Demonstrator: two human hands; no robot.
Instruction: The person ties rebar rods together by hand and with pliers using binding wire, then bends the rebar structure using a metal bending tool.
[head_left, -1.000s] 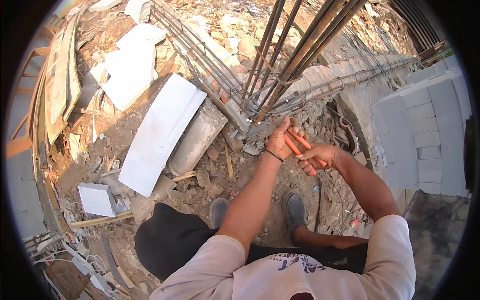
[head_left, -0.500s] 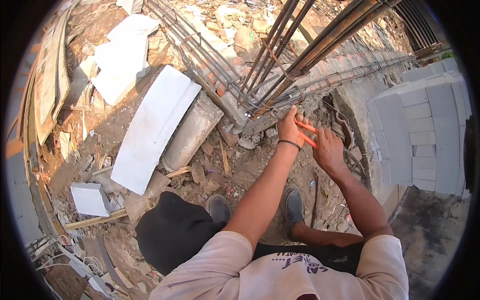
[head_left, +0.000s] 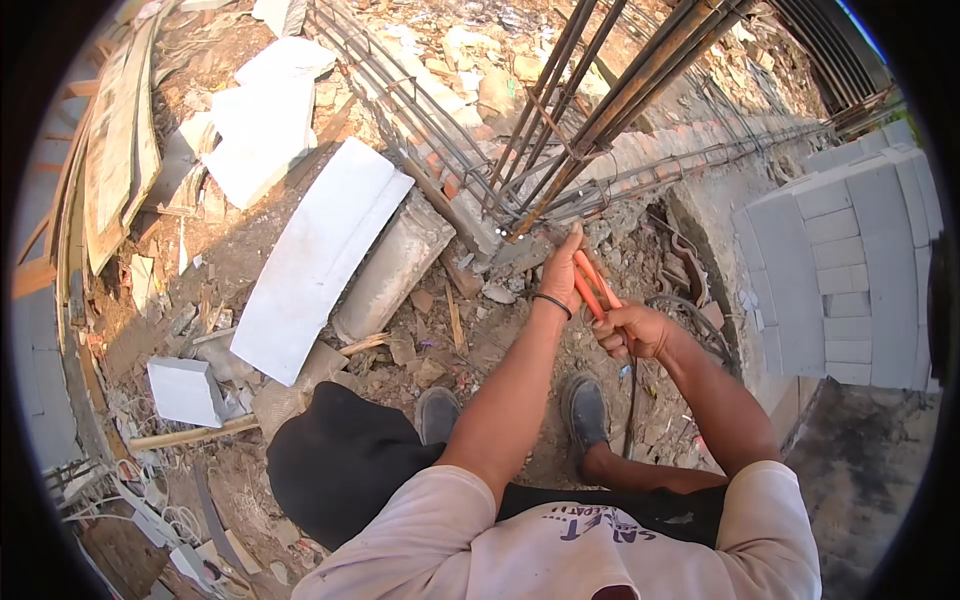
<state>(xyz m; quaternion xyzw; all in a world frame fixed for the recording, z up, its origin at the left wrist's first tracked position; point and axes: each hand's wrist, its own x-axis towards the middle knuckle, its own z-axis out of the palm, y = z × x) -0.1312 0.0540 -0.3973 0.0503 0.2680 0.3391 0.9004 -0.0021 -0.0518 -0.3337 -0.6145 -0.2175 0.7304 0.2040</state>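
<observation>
Orange-handled tool (head_left: pixel 590 284): held between the two hands, just below the foot of the upright bars; two handles are shown slightly parted, and the working end cannot be made out.
Left hand (head_left: pixel 563 272): closed about the upper part of the handles, with the thumb pointed toward the bars; most of its fingers are hidden.
Right hand (head_left: pixel 632 330): curled around the lower ends of the handles, with the knuckles turned toward the left forearm.
Wristband (head_left: pixel 553 304): worn on the left wrist, dark and narrow.
Upright steel bars (head_left: pixel 600 125): gathered in a leaning bundle beyond the hands and bound by bent ties; rust is seen on several.
Steel cage (head_left: pixel 405 95): laid along the ground to the upper left of the bundle, its long rods crossed by ties.
White slab (head_left: pixel 322 262): laid at a slant on the rubble, to the left of the hands.
Concrete piece (head_left: pixel 393 268): set just beside the slab, on the side nearer the hands.
White block (head_left: pixel 186 391): rested on the debris at lower left, near a wooden strip (head_left: pixel 195 434).
Grey blocks (head_left: pixel 850 265): stacked in a wall-like pile at right, well apart from the hands.
Shoes (head_left: pixel 586 412): planted on the broken ground below the hands.
</observation>
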